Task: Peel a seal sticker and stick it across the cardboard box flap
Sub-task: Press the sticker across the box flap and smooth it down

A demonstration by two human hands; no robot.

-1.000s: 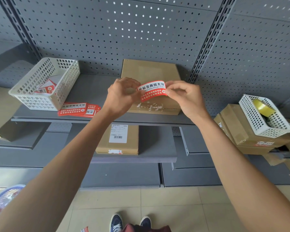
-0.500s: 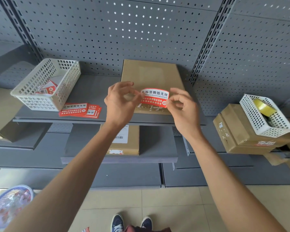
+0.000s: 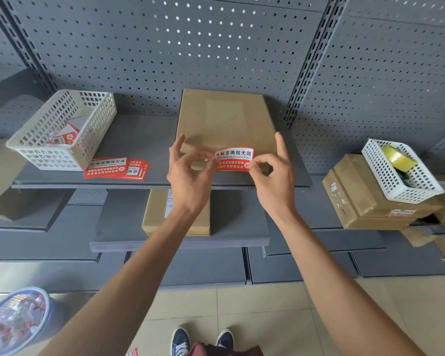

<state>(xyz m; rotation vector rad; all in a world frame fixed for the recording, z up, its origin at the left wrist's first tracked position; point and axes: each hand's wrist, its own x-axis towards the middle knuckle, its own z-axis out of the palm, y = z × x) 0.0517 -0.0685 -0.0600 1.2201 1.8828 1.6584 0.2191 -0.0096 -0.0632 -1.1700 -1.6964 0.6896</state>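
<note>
**A:** What's changed since half a second back?

**B:** I've brought the seal sticker (image 3: 233, 159) lower, down to the near edge of the cardboard box (image 3: 226, 119), and both hands have come down with it. The spare fingers have fanned out too.

**A:** How are the hands holding it?

**B:** My left hand (image 3: 190, 170) pinches the sticker's left end between thumb and forefinger, the other fingers spread upward. My right hand (image 3: 274, 173) pinches the lower right corner the same way, index finger pointing up. The sticker is stretched flat between them, red and white, print facing me.

**A:** Is it touching the box yet?

**B:** I can't tell. It lies in front of the box's near edge, but whether it's pressed on isn't clear.

**A:** And the box?

**B:** Flat on the grey shelf (image 3: 139, 140), against the pegboard. A stack of stickers (image 3: 116, 168) lies to the left, just beside a white basket (image 3: 62, 129).
</note>
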